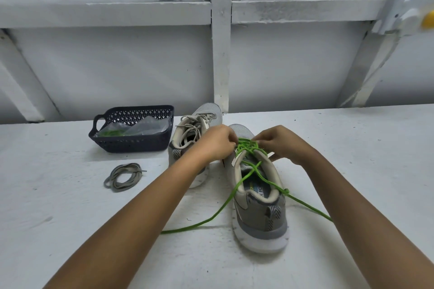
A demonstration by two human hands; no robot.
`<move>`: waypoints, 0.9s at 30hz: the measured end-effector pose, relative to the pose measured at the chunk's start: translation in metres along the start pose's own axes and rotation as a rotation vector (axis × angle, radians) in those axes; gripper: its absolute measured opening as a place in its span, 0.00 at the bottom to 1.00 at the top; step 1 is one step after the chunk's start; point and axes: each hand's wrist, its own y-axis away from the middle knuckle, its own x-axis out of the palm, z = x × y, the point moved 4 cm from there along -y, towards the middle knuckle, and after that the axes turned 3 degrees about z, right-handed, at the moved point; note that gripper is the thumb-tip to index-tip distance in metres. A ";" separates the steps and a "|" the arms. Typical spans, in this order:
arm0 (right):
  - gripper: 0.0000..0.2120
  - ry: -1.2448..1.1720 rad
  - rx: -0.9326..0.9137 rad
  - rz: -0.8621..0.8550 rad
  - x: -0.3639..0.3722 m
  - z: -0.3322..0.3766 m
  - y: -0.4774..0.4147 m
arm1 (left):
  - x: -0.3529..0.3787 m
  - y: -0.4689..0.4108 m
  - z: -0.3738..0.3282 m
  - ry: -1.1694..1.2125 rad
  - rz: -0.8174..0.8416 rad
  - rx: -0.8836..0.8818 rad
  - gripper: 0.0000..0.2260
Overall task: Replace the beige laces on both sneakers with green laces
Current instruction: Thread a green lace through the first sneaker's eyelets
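As far as can be judged, midway through relacing the first shoe. Green lace (247,146) crisscrossed over the tongue of near sneaker (260,213), standing heel toward the camera at mid-table. Two free ends running back over the collar: one trailing left across the tabletop, one passing right of the heel and out behind the right forearm. Pinched at the crossings from both sides: left hand (215,145) with fingers curled on the cord at the left eyelet row, right hand (279,145) likewise at the right row, nothing else held. Exact eyelet in hand not tellable, hidden by fingers.

Just beside and beyond, far sneaker (199,122), toe to the wall, beige laces (195,124) in place. Left of that, coiled lace (114,179) lying on table (70,218), apart from both shoes, by the look pulled from the near one. Behind the coil, dark basket (131,145) holding plastic bags (143,128), something green inside one, likely the second lace.

Next, by this reading: draw slack out of the crossings, even up the two ends, feed each tip through the remaining upper eyelets. Calls for steadying the shoe while pulling, and for keeping the long tails from snagging under the sole. After that, the whole job again on the far sneaker.
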 end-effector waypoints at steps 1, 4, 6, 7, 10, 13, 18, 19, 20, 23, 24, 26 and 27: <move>0.06 0.036 -0.016 -0.001 0.002 0.001 0.000 | 0.001 0.000 -0.003 -0.033 -0.002 0.013 0.11; 0.05 0.057 -0.042 -0.037 0.003 0.001 -0.001 | 0.002 -0.001 -0.003 -0.002 -0.035 -0.001 0.09; 0.06 0.053 -0.053 -0.050 0.003 0.000 -0.001 | 0.002 -0.002 0.000 0.086 -0.007 -0.025 0.07; 0.06 0.061 -0.060 -0.058 0.003 0.000 -0.001 | 0.002 -0.003 0.001 0.123 0.013 -0.035 0.07; 0.05 0.113 -0.069 -0.065 0.005 0.000 -0.002 | 0.004 -0.007 -0.002 0.052 0.061 -0.023 0.07; 0.05 0.143 -0.062 -0.067 0.005 0.001 -0.003 | 0.008 -0.010 -0.006 -0.080 0.055 -0.024 0.09; 0.07 0.262 -0.085 -0.062 0.009 0.001 -0.005 | 0.008 -0.013 -0.001 -0.003 0.012 -0.071 0.05; 0.07 0.314 -0.094 -0.057 0.010 0.001 -0.006 | 0.008 -0.013 -0.001 0.027 0.002 -0.066 0.05; 0.08 0.355 -0.102 -0.056 0.011 0.002 -0.006 | 0.008 -0.012 0.000 0.062 -0.013 -0.058 0.04; 0.07 0.392 -0.108 -0.067 0.012 0.003 -0.007 | 0.006 -0.009 0.004 0.209 -0.016 -0.039 0.03; 0.06 0.391 -0.105 -0.070 0.012 0.003 -0.008 | 0.005 -0.008 0.005 0.225 0.006 -0.025 0.04; 0.04 0.384 -0.100 -0.069 0.012 0.001 -0.008 | 0.005 -0.007 0.005 0.185 0.064 0.004 0.07; 0.04 0.386 -0.101 -0.067 0.012 0.001 -0.008 | 0.005 -0.006 0.005 0.165 0.082 0.007 0.08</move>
